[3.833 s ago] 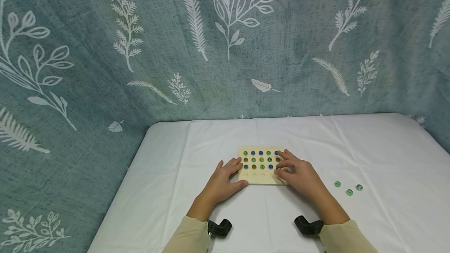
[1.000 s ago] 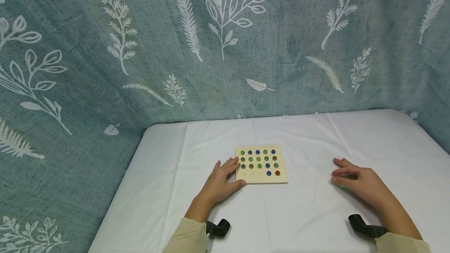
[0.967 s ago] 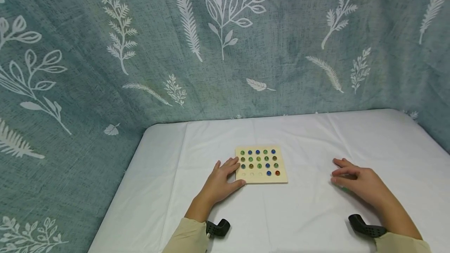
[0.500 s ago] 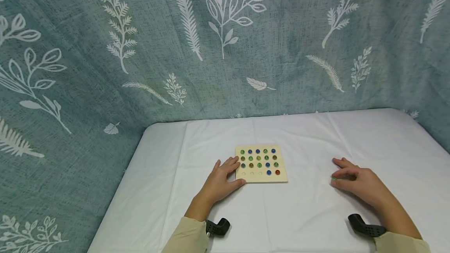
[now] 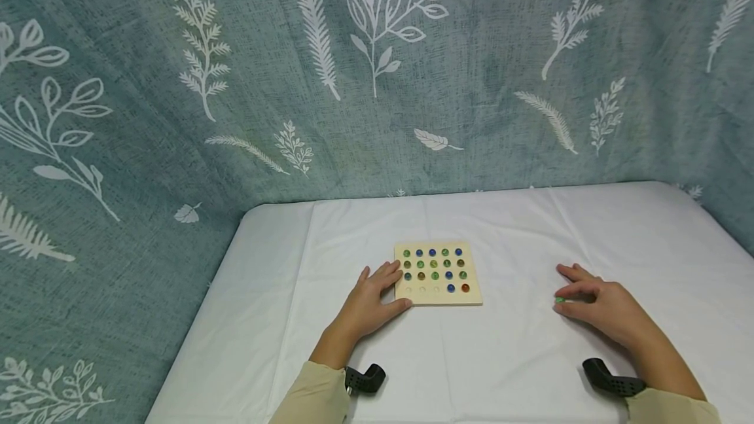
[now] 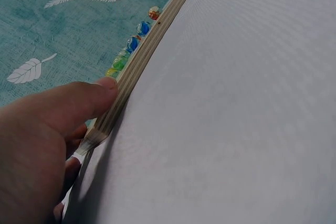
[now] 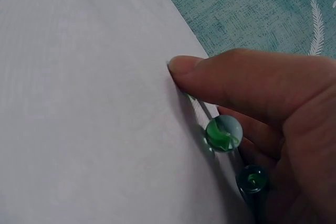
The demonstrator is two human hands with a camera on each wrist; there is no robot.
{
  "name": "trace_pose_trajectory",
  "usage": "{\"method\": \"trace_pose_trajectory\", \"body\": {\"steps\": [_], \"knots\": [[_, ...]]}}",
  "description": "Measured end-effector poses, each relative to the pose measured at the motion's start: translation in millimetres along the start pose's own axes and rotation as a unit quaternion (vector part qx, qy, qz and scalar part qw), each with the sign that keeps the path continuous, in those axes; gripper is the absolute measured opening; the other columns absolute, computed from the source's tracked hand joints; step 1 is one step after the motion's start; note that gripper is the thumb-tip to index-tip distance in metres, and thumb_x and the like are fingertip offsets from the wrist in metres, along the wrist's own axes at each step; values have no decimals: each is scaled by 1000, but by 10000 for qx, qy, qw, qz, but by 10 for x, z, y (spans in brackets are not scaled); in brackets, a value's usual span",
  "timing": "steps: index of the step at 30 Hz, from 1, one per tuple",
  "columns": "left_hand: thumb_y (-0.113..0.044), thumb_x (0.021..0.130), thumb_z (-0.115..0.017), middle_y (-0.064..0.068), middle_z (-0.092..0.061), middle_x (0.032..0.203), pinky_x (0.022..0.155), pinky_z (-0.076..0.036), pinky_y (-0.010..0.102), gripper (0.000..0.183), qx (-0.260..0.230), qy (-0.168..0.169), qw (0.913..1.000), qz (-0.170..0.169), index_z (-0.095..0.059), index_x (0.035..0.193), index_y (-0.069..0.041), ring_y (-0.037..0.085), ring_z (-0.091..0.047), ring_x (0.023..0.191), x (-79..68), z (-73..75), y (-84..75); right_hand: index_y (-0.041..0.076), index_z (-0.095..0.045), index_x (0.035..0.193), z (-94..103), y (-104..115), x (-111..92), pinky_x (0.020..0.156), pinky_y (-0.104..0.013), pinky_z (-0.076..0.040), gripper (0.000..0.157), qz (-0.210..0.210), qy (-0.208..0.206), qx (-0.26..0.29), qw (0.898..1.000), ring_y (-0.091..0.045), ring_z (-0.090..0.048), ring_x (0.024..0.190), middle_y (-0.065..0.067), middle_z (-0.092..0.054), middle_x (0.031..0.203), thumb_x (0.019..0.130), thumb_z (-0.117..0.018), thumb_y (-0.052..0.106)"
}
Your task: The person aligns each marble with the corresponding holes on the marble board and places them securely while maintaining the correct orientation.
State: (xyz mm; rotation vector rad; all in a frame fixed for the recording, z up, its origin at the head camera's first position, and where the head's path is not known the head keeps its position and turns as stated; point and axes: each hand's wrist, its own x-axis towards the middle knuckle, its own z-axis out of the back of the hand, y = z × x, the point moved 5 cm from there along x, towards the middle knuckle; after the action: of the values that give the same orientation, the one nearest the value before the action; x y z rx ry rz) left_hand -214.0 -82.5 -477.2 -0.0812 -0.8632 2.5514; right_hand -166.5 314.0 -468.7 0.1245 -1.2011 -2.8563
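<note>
A pale wooden board (image 5: 444,298) lies flat on the table, with glass marbles (image 5: 433,264) in green, blue and amber in rows of hollows. Its nearest row holds a blue marble (image 5: 450,288) and an orange-red marble (image 5: 465,288) at the right; three hollows at the left are bare. My left hand (image 5: 370,303) rests at the board's left side, fingertips on the edge and thumb at the near corner. Well to the right, my right hand (image 5: 607,303) pinches a green marble (image 5: 559,300) between thumb and forefinger, low over the cloth.
Two clear marbles with green swirls, a nearer one (image 7: 224,133) and a farther one (image 7: 252,178), lie under the right hand in the right wrist view. A white cloth (image 5: 506,358) covers the table. A patterned teal curtain (image 5: 353,149) hangs behind.
My right hand has left the board for the loose marbles at the right, and a green marble now shows between its fingertips. Blue and orange-red marbles now show in the nearest row. Left hand stays.
</note>
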Motion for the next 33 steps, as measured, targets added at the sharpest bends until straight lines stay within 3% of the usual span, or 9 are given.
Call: {"method": "trace_pose_trajectory", "body": {"steps": [15, 24, 33], "knots": [[-45, 88, -71, -9, -38, 156, 127, -9, 39, 67, -44, -2, 10000, -41, -52, 144, -14, 10, -30, 147, 5, -7, 26, 3, -73, 110, -7, 88, 57, 112, -72, -18, 50, -111, 59, -108, 9999, -47, -17, 147, -20, -35, 155, 83, -76, 45], [-45, 88, -71, -8, -39, 156, 127, -9, 40, 66, -46, -15, 10000, -53, -53, 144, -14, 11, -31, 147, 10, 11, 16, 3, -74, 105, -224, 641, 167, 115, -67, -21, 33, 800, -120, -357, 9961, -46, -28, 144, -20, -44, 150, 84, -78, 28], [-45, 88, -70, -8, -39, 156, 127, -9, 40, 66, -59, 0, 10000, -47, -53, 144, -14, 12, -31, 147, -4, 2, 16, 8, -76, 101, -710, 1156, 345, 117, -63, -24, 21, 1207, -47, -317, 9922, -40, -31, 145, -12, -49, 149, 82, -79, 19]]}}
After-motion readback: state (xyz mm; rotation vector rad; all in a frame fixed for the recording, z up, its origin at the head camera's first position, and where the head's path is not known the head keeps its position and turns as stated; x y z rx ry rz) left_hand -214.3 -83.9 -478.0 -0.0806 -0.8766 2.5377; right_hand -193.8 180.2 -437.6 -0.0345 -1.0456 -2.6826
